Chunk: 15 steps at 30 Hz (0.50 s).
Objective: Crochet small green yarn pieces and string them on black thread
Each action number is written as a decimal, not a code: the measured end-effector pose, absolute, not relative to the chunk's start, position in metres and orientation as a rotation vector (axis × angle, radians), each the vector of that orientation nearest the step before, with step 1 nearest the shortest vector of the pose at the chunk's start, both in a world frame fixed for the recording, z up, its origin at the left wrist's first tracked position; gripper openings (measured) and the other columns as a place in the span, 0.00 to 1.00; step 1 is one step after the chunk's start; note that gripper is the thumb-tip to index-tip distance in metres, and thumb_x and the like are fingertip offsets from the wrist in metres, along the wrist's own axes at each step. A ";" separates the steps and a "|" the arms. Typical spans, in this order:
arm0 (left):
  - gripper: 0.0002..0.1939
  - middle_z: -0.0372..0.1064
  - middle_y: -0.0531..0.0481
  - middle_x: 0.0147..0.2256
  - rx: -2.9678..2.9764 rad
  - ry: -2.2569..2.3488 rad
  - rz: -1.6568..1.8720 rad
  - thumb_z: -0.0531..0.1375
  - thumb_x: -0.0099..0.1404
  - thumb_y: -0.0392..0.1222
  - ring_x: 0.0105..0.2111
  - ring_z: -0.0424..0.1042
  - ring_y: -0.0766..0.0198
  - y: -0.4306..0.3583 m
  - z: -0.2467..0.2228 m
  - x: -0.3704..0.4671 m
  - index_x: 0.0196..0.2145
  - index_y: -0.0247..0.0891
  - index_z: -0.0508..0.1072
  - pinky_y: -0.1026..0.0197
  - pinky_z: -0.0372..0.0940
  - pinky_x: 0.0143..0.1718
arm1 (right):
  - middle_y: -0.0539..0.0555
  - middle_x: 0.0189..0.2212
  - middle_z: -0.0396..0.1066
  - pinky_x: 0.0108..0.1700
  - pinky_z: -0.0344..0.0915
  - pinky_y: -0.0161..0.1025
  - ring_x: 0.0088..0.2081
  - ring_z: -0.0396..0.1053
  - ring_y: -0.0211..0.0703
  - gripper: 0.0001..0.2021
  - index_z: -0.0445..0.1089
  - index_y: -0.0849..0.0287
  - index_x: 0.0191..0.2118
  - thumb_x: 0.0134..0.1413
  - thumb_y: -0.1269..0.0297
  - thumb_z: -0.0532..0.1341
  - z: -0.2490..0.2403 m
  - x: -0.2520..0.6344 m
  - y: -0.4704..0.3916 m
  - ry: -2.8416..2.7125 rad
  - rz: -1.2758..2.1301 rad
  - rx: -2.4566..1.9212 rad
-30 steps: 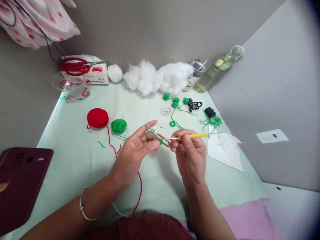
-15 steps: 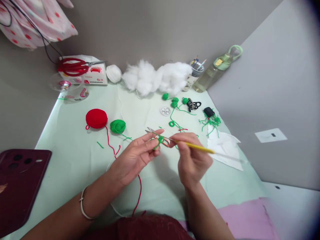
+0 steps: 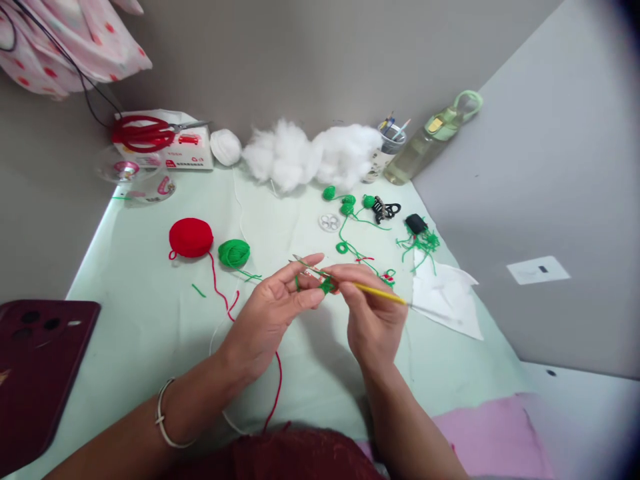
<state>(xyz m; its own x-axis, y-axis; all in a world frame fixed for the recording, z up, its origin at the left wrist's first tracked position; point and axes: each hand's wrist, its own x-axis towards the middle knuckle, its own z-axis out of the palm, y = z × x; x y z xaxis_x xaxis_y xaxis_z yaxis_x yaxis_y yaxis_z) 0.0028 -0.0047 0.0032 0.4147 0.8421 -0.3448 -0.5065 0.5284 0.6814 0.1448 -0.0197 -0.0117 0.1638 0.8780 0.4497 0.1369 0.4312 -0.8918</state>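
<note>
Pen cup [image 3: 379, 163], far side, holding pens [image 3: 389, 123]; bottle [image 3: 417, 152] leaning beside it; the contents of the clear tub [image 3: 161, 191], far left, I cannot make out. Red scissors [image 3: 146, 135] lie across the box [image 3: 194, 157]. The table [image 3: 170, 380] ends at a slanting left edge and meets the panel [image 3: 500, 173] on the right; pale cloth shows between the forearms. I see the left hand [image 3: 267, 303] pinching the green yarn piece [image 3: 327, 286] near mid-table, the right hand [image 3: 374, 317] closed around the yellow hook [image 3: 381, 293]. Small scissors [image 3: 311, 271], partly hidden, apparently lie beneath the fingers.
</note>
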 end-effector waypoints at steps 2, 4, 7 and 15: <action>0.23 0.70 0.54 0.35 0.529 0.721 0.893 0.67 0.59 0.35 0.38 0.69 0.67 -0.003 0.004 0.001 0.53 0.42 0.75 0.61 0.60 0.49 | 0.52 0.36 0.77 0.37 0.69 0.40 0.35 0.72 0.40 0.09 0.78 0.51 0.41 0.63 0.68 0.60 -0.011 0.148 -0.017 -1.169 0.896 -0.978; 0.23 0.71 0.53 0.37 0.555 0.721 0.883 0.67 0.59 0.36 0.41 0.70 0.64 -0.002 0.003 -0.001 0.53 0.43 0.75 0.59 0.59 0.50 | 0.52 0.35 0.76 0.37 0.69 0.39 0.32 0.71 0.38 0.07 0.78 0.53 0.40 0.63 0.65 0.60 -0.011 0.150 -0.015 -1.065 1.029 -0.952; 0.23 0.71 0.51 0.38 0.616 0.738 0.875 0.67 0.60 0.37 0.44 0.69 0.62 -0.002 0.002 -0.003 0.54 0.44 0.75 0.58 0.58 0.52 | 0.52 0.33 0.76 0.36 0.69 0.37 0.31 0.71 0.37 0.08 0.76 0.55 0.39 0.64 0.64 0.59 -0.009 0.152 -0.015 -1.001 1.111 -0.917; 0.20 0.68 0.52 0.35 0.707 0.790 0.876 0.66 0.61 0.39 0.39 0.66 0.63 -0.003 0.003 -0.007 0.52 0.44 0.77 0.59 0.59 0.47 | 0.53 0.32 0.77 0.32 0.70 0.39 0.29 0.73 0.39 0.10 0.71 0.58 0.38 0.67 0.61 0.55 -0.003 0.156 -0.017 -1.128 1.043 -0.969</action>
<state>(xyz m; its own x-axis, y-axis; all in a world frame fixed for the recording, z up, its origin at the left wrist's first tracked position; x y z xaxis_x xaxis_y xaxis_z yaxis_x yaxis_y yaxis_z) -0.0070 -0.0027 0.0029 0.4070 0.8628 -0.2999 -0.3869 0.4602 0.7990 0.1559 -0.0166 -0.0028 0.1107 0.9688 0.2218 -0.1454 0.2365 -0.9607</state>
